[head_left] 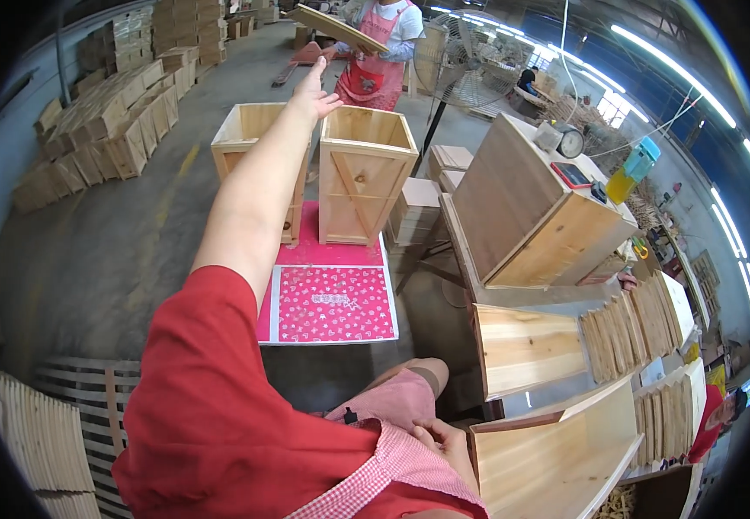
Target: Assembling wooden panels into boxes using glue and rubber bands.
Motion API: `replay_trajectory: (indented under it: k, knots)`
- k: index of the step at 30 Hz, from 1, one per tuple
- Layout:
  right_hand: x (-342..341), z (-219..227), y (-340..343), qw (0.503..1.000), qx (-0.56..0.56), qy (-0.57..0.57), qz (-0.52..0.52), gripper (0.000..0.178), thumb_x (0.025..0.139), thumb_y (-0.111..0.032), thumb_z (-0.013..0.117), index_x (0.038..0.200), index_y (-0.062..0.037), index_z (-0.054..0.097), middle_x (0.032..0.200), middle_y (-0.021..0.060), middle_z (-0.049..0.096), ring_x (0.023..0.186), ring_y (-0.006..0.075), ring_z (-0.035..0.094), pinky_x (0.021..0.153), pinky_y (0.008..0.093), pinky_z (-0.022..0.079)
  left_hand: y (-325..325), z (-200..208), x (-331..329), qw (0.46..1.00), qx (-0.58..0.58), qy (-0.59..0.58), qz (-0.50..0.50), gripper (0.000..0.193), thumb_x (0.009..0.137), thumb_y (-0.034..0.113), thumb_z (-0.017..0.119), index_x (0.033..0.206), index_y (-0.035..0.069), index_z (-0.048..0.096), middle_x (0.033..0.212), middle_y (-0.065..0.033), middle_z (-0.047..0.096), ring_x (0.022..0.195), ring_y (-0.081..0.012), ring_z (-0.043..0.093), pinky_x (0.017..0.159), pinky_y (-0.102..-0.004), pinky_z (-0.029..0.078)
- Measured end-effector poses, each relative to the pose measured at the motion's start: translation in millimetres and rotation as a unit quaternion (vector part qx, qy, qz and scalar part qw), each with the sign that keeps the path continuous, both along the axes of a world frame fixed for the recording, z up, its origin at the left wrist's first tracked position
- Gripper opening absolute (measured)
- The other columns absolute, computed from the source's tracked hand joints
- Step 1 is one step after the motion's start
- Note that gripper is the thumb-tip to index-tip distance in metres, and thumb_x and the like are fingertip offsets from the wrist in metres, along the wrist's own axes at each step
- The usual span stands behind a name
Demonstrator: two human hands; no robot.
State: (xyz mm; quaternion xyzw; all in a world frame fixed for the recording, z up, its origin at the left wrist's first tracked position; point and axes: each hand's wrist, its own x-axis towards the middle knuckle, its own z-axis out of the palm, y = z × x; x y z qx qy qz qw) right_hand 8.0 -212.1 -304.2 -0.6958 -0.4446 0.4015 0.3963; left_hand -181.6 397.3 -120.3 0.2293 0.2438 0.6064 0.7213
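My left hand [314,97] is stretched far forward, open, fingers apart with nothing in them. It is raised over two tall open-topped wooden boxes; the right box [366,177] has a diagonal brace, and my arm partly hides the left box [245,125]. Both stand on a pink patterned sheet [332,298]. Low at my lap, my right hand [450,443] has its fingers curled in against the pink apron [392,402]. Whatever those fingers hold, if anything, is hidden. Beside that hand lies an open wooden box [557,458].
Facing me, a person in a pink apron [379,52] holds a wooden panel [336,28]. A bench at right bears a large wooden box [539,203] with a phone [570,176] on top. Stacked thin boards [634,333] lie nearer. A standing fan [466,65] is behind.
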Motion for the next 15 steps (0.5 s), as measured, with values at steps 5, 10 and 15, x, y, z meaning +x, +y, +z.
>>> replay_trajectory:
  k: [5, 10, 15]
  knots:
    - [0.6, -11.7, 1.4, 1.0, 0.006, -0.009, 0.009, 0.023, 0.092, -0.013, 0.065, 0.105, 0.0057, 0.069, 0.086, 0.0135, 0.071, 0.078, 0.0157, 0.066, 0.069, 0.0267, 0.053, 8.4, -4.7, 13.9, 0.999, 0.009, 0.014, 0.042, 0.133, 0.065, 0.061, 0.082, 0.155, 0.015, -0.004, 0.16, -0.021, 0.003, 0.144, -0.044, 0.017, 0.115, -0.0562, 0.024]
    - [-3.5, 4.8, 12.2, 0.999, -0.032, 0.014, -0.036, 0.021, 0.092, -0.011, 0.064, 0.105, 0.0049, 0.069, 0.084, 0.0136, 0.07, 0.076, 0.0145, 0.064, 0.068, 0.0269, 0.052, 13.5, -4.1, -8.1, 0.987, 0.033, -0.107, 0.118, 0.121, 0.061, 0.089, 0.06, 0.15, 0.017, 0.019, 0.158, -0.0223, 0.009, 0.145, -0.0419, 0.013, 0.116, -0.0588, 0.013]
    - [5.2, -9.3, 15.7, 0.996, -0.054, 0.056, -0.046, 0.022, 0.092, -0.011, 0.065, 0.105, 0.0059, 0.068, 0.084, 0.0129, 0.07, 0.077, 0.0141, 0.065, 0.067, 0.0276, 0.052, 16.6, -18.2, -37.0, 0.991, 0.061, -0.067, 0.098, 0.118, 0.064, 0.072, 0.074, 0.148, 0.011, 0.021, 0.154, -0.0235, 0.017, 0.142, -0.0416, 0.021, 0.114, -0.0596, 0.02]
